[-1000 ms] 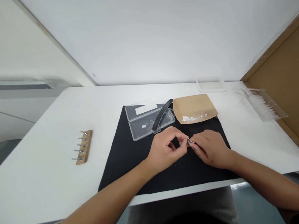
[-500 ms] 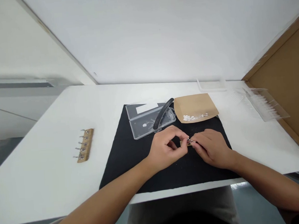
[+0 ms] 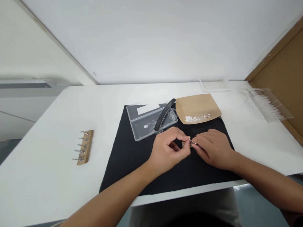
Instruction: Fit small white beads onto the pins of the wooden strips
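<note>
Over the black mat, both my hands meet at a small shiny metal piece, too small to name exactly. My left hand pinches at its left end with thumb and forefinger closed. Thumb and fingers of my right hand press together at its other end. Just beneath the fingertips shows a bit of a small tan wooden block, mostly covered by the hands. Behind my left hand, a black curved nail file leans across an open clear plastic case with small clear pieces inside.
A brown paper tray holding small white bits sits behind my hands. On the left of the white table lies a wooden strip with several metal clips. Clear plastic trays stand at right, near a cardboard panel.
Both hands stay almost in place. The shiny piece between the fingertips has turned slightly; the whole view has shifted a little.
</note>
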`<state>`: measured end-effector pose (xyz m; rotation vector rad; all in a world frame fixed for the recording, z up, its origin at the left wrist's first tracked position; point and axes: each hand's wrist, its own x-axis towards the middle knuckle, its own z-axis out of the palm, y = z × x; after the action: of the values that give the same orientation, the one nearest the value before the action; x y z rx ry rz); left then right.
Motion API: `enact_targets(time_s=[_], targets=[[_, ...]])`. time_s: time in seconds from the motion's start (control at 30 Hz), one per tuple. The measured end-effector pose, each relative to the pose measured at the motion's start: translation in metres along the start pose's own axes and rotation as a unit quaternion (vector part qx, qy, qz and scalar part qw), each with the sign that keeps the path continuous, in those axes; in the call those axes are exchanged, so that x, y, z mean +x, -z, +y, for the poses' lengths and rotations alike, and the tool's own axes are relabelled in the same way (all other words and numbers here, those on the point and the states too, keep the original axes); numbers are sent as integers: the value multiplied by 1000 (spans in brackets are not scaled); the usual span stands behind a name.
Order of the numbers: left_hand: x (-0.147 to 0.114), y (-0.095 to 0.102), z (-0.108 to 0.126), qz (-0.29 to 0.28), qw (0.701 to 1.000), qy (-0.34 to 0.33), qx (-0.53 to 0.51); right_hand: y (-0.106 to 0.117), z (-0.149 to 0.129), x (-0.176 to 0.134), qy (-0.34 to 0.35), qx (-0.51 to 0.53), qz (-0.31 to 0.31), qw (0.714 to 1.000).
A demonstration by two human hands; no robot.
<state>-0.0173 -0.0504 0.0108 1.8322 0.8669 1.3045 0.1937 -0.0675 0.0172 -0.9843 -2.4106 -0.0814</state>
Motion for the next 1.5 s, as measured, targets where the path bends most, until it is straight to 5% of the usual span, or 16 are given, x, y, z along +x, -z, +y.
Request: enact_targets(time_s=[0.43, 0.87, 1.23, 1.5], targets=[[-2, -2, -1, 3, 1000, 10, -29, -1, -3, -1, 4, 40, -14, 999], [-2, 3, -6, -77, 969, 135, -194, 7, 2, -2, -57, 208, -69, 974], [7, 15, -6, -141, 977, 47, -151, 8, 6, -3, 21, 77, -21, 997], [6, 19, -2, -212, 958, 86, -175, 5, 13, -5, 46, 146, -27, 988]])
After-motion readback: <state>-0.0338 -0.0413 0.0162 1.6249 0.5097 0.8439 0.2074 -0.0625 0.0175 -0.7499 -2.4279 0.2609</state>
